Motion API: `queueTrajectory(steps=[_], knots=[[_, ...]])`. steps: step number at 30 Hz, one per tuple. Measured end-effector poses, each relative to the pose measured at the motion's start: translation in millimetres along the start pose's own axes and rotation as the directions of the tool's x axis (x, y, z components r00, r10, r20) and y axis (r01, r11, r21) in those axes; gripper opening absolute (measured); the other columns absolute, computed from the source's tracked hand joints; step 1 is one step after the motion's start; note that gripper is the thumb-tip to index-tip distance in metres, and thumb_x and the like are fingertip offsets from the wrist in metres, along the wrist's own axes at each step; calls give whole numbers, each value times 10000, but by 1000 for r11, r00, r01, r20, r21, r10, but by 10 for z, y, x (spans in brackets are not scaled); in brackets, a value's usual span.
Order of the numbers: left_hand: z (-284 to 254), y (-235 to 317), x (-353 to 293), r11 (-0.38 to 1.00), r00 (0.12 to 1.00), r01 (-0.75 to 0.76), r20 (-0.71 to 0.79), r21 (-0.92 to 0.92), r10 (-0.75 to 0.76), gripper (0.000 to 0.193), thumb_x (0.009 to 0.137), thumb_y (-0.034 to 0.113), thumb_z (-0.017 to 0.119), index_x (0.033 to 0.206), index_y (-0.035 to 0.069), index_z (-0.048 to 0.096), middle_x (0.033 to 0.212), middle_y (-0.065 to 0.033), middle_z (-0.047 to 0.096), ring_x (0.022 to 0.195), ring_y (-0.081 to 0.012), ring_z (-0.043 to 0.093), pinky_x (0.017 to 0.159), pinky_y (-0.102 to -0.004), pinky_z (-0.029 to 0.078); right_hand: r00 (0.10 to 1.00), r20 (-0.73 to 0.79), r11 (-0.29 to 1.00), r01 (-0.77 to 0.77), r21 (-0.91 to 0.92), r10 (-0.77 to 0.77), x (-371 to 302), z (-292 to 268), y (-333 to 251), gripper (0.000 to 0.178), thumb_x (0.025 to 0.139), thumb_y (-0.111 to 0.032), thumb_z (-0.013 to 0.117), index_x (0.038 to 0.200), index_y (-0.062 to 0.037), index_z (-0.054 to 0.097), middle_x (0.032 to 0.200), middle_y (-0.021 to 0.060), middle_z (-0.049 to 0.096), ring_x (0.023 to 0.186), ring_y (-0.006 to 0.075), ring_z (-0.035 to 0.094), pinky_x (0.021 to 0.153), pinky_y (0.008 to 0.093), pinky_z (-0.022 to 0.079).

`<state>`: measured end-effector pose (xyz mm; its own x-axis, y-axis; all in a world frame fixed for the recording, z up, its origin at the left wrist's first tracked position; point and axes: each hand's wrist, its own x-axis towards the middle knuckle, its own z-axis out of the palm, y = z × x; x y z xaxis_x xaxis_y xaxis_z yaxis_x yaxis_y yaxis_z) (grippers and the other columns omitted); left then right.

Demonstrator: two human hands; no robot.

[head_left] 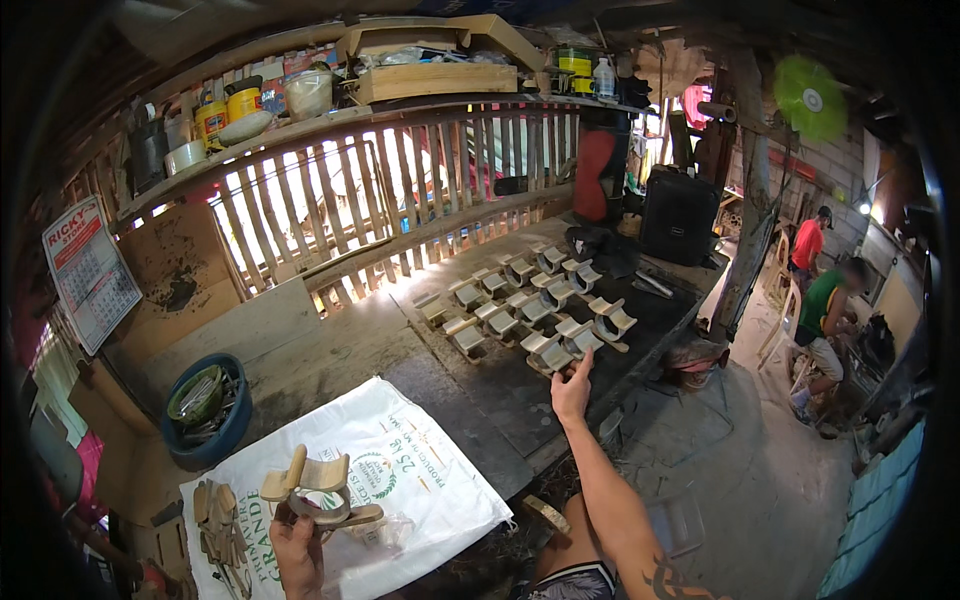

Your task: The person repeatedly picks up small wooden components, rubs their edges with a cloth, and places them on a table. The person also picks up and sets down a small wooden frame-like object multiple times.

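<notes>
In my left hand (pixel 295 550) I hold up a curved bamboo piece (pixel 328 475), a ring-like body with small bars joined to it. It is above a white woven sack (pixel 425 490). My right arm stretches forward to rows of similar curved bamboo pieces (pixel 497 318) on the dark tabletop. The fingers of my right hand (pixel 571 390) close at the near edge of a bamboo piece (pixel 579 337) in the nearest row; part of their contact is hidden. On the sack's left side lies a pile of thin bamboo strips (pixel 220 530).
A blue basin (pixel 235 435) with a green bowl and tools stands left. A black speaker (pixel 679 215) sits at the table's far right. Above the slatted wall, a shelf (pixel 330 118) bears tubs and a wooden box. Two people (pixel 824 305) sit beyond a post at right.
</notes>
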<state>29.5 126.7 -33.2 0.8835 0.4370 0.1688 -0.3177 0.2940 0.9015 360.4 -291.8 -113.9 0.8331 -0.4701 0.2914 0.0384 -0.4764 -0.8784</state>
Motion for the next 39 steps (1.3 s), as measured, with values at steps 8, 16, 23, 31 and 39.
queueTrajectory(steps=[8,16,23,31,39], knots=[[398,-173,101,994,997,74,6,83,-75,333,961,104,730,1261,-9,638,1107,-36,645,981,-128,616,869,-298,532,918,131,881,308,360,-374,-996,-659,-918,356,961,-39,715,1308,-3,644,1057,80,688,911,174,650,822,357,520],[1196,-531,183,981,964,188,203,-50,-175,367,974,72,731,1312,-32,633,1194,-80,683,1072,-156,641,993,-323,518,518,564,764,386,518,-644,-1481,-1014,-1795,416,847,-192,874,1188,1,736,1089,147,734,920,237,726,823,352,576],[1570,-569,223,984,910,174,387,-22,-152,499,961,45,743,1407,-56,544,1311,-128,624,1066,-182,668,974,-328,542,647,542,814,228,535,-537,-1347,-1337,-1699,350,851,-74,863,1172,-2,743,1059,82,718,915,178,664,822,313,533],[1267,-1028,-97,771,902,-21,345,636,-259,569,946,43,730,1452,-63,493,1268,-132,643,959,-186,694,870,-309,569,920,32,843,343,414,-390,-225,-1924,-993,294,865,-19,831,1142,-9,732,1012,36,692,861,112,655,738,291,540],[998,-1467,-445,678,949,-223,316,701,-13,211,991,48,648,1179,-46,672,827,-62,601,668,-124,569,606,-292,476,859,-401,947,312,-83,-318,1711,-1946,209,313,871,-193,831,1039,36,699,984,190,664,948,428,661,824,478,516]])
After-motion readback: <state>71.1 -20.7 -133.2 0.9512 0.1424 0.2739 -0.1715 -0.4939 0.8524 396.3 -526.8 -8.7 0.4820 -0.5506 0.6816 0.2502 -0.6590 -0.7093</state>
